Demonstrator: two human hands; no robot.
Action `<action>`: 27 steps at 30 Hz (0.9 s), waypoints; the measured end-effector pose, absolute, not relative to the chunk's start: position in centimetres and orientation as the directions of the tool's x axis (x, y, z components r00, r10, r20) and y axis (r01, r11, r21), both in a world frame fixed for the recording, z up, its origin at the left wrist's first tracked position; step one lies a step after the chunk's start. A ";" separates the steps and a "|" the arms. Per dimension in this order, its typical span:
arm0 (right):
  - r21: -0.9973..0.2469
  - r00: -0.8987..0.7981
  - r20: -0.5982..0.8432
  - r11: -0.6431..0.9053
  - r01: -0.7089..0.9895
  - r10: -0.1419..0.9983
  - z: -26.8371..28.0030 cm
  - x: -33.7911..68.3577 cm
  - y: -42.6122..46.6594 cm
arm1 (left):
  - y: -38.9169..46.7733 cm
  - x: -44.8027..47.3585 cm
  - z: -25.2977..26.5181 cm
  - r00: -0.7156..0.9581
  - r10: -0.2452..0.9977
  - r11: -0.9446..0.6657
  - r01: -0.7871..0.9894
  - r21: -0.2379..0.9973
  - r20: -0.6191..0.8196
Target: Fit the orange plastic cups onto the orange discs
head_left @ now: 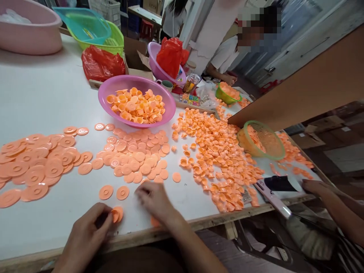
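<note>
At the table's front edge my left hand (90,232) pinches an orange plastic piece (117,214), a small cup shape against a flat round disc. My right hand (156,200), slightly blurred, is over the table just right of it with fingers curled; what they hold, if anything, is hidden. Two larger ringed discs (123,192) lie singly between my hands and the piles. Behind them is a pile of smaller orange discs (142,155); to the left lies a pile of larger ringed discs (36,163). Part of an orange piece (155,222) shows beneath my right forearm.
Many small orange cups (218,151) spread to the right. A pink basin (105,102) holds assembled-looking orange pieces. A green-rimmed basket (278,146), a pink-handled tool (274,199) and another person's arm (327,189) are farther right. A brown board (307,79) juts in; another person (224,57) sits behind.
</note>
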State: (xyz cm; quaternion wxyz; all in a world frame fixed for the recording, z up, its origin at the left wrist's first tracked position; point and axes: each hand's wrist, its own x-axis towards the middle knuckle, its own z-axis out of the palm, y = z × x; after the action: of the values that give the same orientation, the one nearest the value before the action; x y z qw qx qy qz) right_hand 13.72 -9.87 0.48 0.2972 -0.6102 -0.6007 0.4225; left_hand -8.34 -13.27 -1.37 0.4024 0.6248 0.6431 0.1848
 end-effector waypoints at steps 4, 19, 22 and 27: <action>-0.699 0.349 0.041 -0.223 0.680 0.936 1.1 22.3 -8.2 | -9.3 -8.5 1.6 0.016 0.954 0.248 0.520 0.817 -0.299; -0.440 0.139 0.186 -0.044 0.897 0.973 -0.8 26.2 2.0 | 14.3 0.2 11.2 -0.029 0.953 -0.214 0.639 0.739 0.300; -0.695 0.219 0.089 -0.097 0.713 0.972 0.1 23.6 -0.2 | 7.5 -2.2 9.3 0.145 0.972 -0.233 0.687 0.688 0.184; -0.908 -0.026 -0.261 -0.237 0.346 0.965 1.0 15.4 -6.5 | -4.7 -6.8 3.0 0.222 0.954 -0.011 0.697 0.717 -0.201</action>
State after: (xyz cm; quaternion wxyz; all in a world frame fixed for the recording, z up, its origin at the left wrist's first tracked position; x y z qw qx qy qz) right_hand 15.40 -6.49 0.97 0.3201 -0.6201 -0.5283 0.4836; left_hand -6.85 -4.69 2.95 0.3683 0.6894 0.5989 0.1744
